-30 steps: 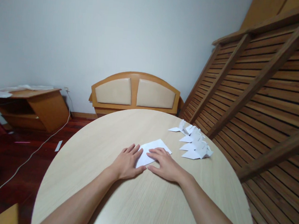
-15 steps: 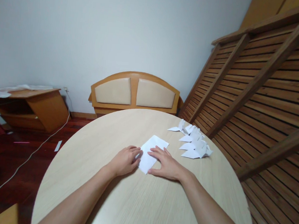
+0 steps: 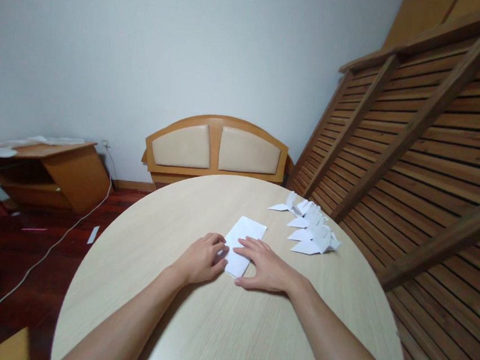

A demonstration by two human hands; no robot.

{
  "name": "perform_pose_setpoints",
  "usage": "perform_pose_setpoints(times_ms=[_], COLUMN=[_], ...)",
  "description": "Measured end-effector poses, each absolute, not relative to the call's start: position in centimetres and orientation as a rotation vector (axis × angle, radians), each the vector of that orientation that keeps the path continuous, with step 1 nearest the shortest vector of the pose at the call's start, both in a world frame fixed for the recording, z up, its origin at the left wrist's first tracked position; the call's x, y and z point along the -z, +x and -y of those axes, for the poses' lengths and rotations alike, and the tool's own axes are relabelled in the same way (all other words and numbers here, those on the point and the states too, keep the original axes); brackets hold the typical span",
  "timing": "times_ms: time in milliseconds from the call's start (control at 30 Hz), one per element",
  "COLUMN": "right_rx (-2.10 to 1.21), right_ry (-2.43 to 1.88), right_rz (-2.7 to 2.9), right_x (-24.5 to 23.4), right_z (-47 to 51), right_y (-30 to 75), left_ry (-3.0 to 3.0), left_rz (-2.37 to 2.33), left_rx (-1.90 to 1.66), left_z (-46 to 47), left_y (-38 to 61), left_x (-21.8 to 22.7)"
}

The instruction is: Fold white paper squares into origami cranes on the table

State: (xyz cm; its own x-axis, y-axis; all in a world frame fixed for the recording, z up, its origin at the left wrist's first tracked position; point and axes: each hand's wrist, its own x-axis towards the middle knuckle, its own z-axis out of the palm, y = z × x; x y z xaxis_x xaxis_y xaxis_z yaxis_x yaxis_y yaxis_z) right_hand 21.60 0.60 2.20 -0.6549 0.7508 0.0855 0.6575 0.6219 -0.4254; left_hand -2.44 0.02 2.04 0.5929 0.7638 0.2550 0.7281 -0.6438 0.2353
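A folded white sheet of paper (image 3: 245,234) lies on the round pale wooden table (image 3: 226,326), its long side pointing away from me. My left hand (image 3: 200,260) rests at the paper's left edge with the fingers curled and the fingertips pressing on it. My right hand (image 3: 264,265) lies flat with its fingers stretched over the paper's near right part. Both forearms reach in from the bottom of the view.
Several small folded white paper figures (image 3: 311,229) sit in a row near the table's right edge. A slatted wooden frame (image 3: 430,142) leans close on the right. Behind the table stands a padded headboard (image 3: 216,148); a low cabinet (image 3: 54,170) and a white cable (image 3: 32,264) are on the left.
The paper has been turned counter-clockwise under my hands, from lying crosswise to pointing away. My left fingers have curled from flat to pressing at its edge.
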Motion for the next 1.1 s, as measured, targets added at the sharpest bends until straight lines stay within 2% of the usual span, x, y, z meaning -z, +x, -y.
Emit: perform_pose_setpoints(times_ms=[333,567,700,967,1100], right_rx=[-0.621,-0.68,-0.622,-0.838,-0.832], right_ry=[-1.066,-1.032,-1.153,-1.111,-1.152], right_rz=[2.408,2.385,2.336,2.034,1.973], right_x=[-3.5,-3.9,-3.3,-1.4,-0.5], right_z=[-0.7,-0.7,-1.1,-1.8,-2.3], right_y=[22.2,22.4,22.3,22.1,21.8], left_ry=[2.723,2.682,2.599,2.355,2.503], left_rz=[-1.166,-1.295,-1.404,-1.382,-1.327], left_rx=[-0.52,-0.518,-0.672,-1.089,-1.109], left_z=[0.3,0.1,0.2,-0.3,-0.6], left_y=[-2.2,-2.1,-2.2,-2.0,-1.9], left_x=[-2.8,-3.1,-3.0,-1.4,-0.9])
